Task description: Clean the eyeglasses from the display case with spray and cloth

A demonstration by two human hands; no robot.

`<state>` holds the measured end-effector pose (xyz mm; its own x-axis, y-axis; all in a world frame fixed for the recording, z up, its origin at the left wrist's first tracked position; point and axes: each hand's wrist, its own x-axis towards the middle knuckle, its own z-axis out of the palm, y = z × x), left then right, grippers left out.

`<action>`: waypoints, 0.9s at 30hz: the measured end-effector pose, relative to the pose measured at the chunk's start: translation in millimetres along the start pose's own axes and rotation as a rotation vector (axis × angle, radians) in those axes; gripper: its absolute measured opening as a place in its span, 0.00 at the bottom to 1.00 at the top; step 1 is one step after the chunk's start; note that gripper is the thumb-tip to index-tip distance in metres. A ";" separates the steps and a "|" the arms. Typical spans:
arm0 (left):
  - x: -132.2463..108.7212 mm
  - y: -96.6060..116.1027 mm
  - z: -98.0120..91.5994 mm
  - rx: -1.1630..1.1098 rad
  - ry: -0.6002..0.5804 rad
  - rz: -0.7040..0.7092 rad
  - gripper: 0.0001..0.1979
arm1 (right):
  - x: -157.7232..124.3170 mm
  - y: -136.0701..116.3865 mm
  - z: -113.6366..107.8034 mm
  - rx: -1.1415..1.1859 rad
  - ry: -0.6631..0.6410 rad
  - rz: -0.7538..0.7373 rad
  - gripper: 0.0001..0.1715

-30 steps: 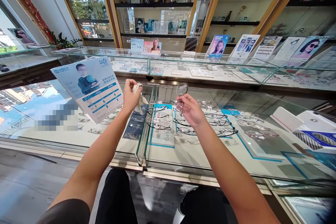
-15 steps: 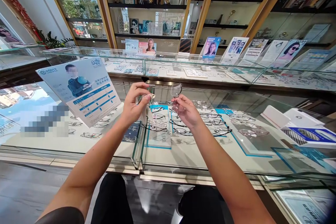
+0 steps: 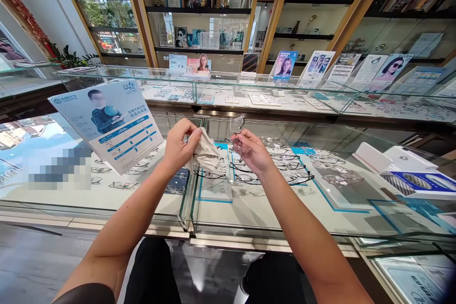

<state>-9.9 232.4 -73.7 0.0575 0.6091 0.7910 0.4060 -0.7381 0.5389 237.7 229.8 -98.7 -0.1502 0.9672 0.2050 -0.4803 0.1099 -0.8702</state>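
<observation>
My left hand (image 3: 182, 141) is closed on a crumpled pale cloth (image 3: 206, 152) that hangs from the fingertips toward the right. In my right hand (image 3: 251, 151) is a pair of eyeglasses (image 3: 237, 124), pinched between thumb and fingers. One lens stands upright above the fingertips, and a thin dark part of the frame hangs below them. Cloth and eyeglasses are a short gap apart. Both hands are raised over a glass display case (image 3: 249, 221), where rows of eyeglass frames (image 3: 274, 178) lie under the glass.
A blue and white sign (image 3: 110, 126) leans on the case at left. At right lies an open white and blue box (image 3: 420, 183). A longer glass counter (image 3: 228, 86) runs across behind, with several upright cards (image 3: 317, 70). Tall shelves (image 3: 199, 10) line the back wall.
The cloth, earlier mostly hidden behind my left hand, now spreads out to its right. My left fingers have curled tighter and sit slightly lower. My right hand still holds the eyeglasses, almost unmoved.
</observation>
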 end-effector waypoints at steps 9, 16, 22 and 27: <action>5.6 -6.6 1.5 -0.375 -0.062 -0.320 0.19 | -5.3 0.0 5.3 -0.026 -0.085 0.032 0.23; 1.2 -9.7 9.3 -0.490 -0.215 -0.405 0.17 | -3.0 2.4 6.9 0.042 -0.038 0.007 0.23; -9.0 -5.7 21.7 -0.500 -0.393 -0.302 0.14 | -0.8 4.2 8.2 0.016 0.032 -0.102 0.23; -12.6 -0.1 27.2 -0.576 -0.449 -0.313 0.15 | -4.6 2.0 11.3 -0.028 0.006 -0.105 0.23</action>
<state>14.1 232.7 -91.5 0.4311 0.7811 0.4517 -0.0650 -0.4725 0.8790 227.7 223.0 -96.3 -0.0951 0.9515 0.2927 -0.4687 0.2166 -0.8564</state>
